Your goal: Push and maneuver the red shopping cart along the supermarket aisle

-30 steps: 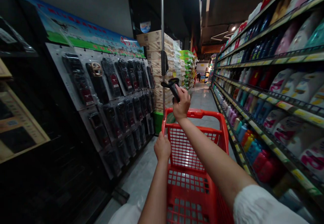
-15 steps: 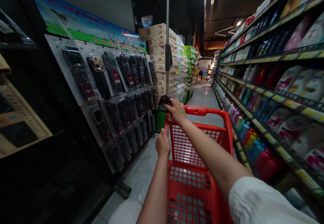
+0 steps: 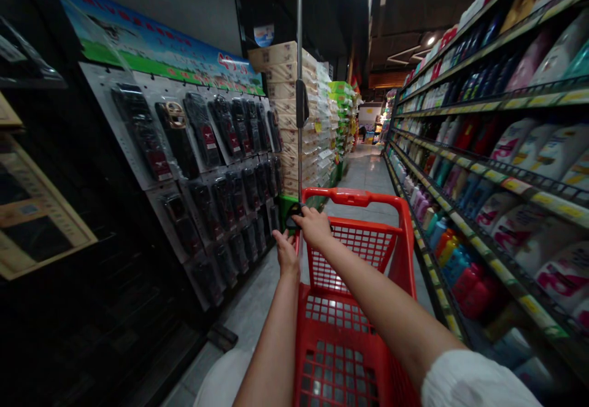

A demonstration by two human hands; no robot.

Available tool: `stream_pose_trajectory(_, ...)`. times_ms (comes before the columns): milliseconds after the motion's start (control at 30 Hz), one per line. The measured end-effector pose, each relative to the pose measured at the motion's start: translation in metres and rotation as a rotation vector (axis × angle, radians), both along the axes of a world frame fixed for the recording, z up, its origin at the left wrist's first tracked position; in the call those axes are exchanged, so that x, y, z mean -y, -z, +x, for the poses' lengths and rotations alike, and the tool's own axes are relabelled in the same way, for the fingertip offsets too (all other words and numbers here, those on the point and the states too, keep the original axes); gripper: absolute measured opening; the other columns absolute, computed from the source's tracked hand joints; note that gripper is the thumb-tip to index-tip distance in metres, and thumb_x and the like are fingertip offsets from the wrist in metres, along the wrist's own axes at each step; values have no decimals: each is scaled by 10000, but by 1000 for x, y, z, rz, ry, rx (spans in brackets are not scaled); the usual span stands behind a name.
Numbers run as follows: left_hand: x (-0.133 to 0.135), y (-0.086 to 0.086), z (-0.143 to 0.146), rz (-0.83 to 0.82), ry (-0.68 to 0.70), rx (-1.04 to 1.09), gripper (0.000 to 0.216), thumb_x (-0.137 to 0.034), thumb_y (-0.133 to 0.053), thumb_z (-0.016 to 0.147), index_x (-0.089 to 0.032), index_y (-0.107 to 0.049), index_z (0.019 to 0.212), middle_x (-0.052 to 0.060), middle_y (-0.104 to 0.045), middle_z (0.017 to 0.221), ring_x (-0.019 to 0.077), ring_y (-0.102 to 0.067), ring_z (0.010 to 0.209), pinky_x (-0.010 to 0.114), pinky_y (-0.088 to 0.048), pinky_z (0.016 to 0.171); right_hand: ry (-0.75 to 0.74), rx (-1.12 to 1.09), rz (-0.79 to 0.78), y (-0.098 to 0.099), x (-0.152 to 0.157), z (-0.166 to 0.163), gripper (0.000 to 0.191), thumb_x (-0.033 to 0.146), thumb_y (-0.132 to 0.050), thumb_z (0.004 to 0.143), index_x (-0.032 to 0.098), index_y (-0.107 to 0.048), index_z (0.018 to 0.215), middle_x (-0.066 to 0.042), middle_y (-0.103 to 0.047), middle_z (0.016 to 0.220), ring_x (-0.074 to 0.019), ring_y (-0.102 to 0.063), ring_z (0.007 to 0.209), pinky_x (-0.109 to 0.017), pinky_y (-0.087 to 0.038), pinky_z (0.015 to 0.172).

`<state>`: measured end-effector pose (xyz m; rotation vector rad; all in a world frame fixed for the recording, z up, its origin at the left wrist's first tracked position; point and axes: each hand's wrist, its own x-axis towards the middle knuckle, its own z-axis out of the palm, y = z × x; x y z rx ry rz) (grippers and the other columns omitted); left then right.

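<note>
A red plastic shopping cart stands in the aisle right in front of me, with a thin metal pole rising from its left front corner. My right hand is closed around a black handheld device and rests at the cart's left rim beside the pole. Just below it, my left hand touches the cart's left edge with curled fingers; what they grip is hidden.
Packaged black items hang on a display wall at the left. Stacked boxes stand further along. Shelves of bottles line the right side. The tiled aisle floor runs ahead toward lit displays.
My right hand has come down from head height with the black device to the cart's left rim. My left hand has shifted slightly up and forward along the cart's edge.
</note>
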<state>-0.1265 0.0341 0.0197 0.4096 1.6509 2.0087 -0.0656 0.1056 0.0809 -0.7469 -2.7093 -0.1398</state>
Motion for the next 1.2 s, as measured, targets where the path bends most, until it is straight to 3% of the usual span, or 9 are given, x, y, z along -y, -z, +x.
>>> stream_pose_trajectory(133,15,-8,-1,131,137,181,859,-567,60,941,-75,-480,1392,189,-644,1272,211,-643,1139,307,-524,926,-5,-34,-169,16,25,19,452,249,-396,949,355,-484,1379,-61,-548,1253,-204,-533,1108,-303,-449,835)
stream_pose_trajectory(267,29,-7,-1,188,235,200,874,-608,41,927,-116,-576,1304,160,-682,1215,236,-647,1117,350,-523,947,-94,-21,-182,29,39,36,448,253,-398,942,380,-515,1355,-44,-592,1196,-202,-552,1078,-294,-453,832)
stream_pose_trajectory(467,33,-3,-6,155,280,238,869,-644,7,915,-115,-550,1319,176,-552,1399,211,-524,1297,344,-409,1081,48,-21,-132,6,10,20,493,200,-342,954,376,-477,1394,-57,-592,1225,-207,-570,1051,-312,-457,823)
stream_pose_trajectory(567,33,-1,-9,167,297,256,897,-680,10,893,-116,-545,1316,185,-523,1425,217,-496,1324,365,-393,1095,44,-38,-150,4,5,14,497,194,-354,946,356,-469,1402,-56,-605,1199,-200,-582,1044,-297,-456,808)
stream_pose_trajectory(767,38,-1,-10,220,345,293,969,-712,58,859,-109,-558,1300,185,-626,1295,265,-585,1215,406,-462,1029,-70,-34,-233,35,53,43,493,200,-393,909,355,-513,1361,-50,-609,1193,-206,-591,1049,-292,-461,798)
stream_pose_trajectory(933,41,-3,-14,180,345,246,1018,-727,101,825,-113,-536,1328,202,-540,1395,253,-574,1231,364,-482,1002,-193,-82,-423,59,87,75,569,160,-457,841,363,-517,1370,-20,-625,1217,-199,-601,1061,-272,-462,845)
stream_pose_trajectory(1033,32,-9,-14,45,259,134,976,-638,132,872,-102,-576,1278,210,-576,1350,221,-616,1177,319,-514,941,-249,-151,-572,55,73,78,555,117,-442,828,369,-592,1300,21,-653,1201,-175,-602,1076,-251,-458,887)
stream_pose_trajectory(1100,22,-13,-10,-100,156,20,897,-553,98,927,-70,-583,1256,218,-635,1264,214,-665,1089,312,-540,876,-189,-233,-601,42,52,74,564,89,-414,828,346,-603,1293,21,-665,1186,-168,-596,1082,-252,-454,909)
stream_pose_trajectory(1200,6,-17,-1,-232,41,-102,747,-483,-30,975,-63,-582,1253,215,-661,1221,235,-672,1068,333,-537,855,18,-364,-424,15,15,67,600,96,-428,837,317,-513,1389,-26,-633,1236,-191,-566,1114,-287,-442,927)
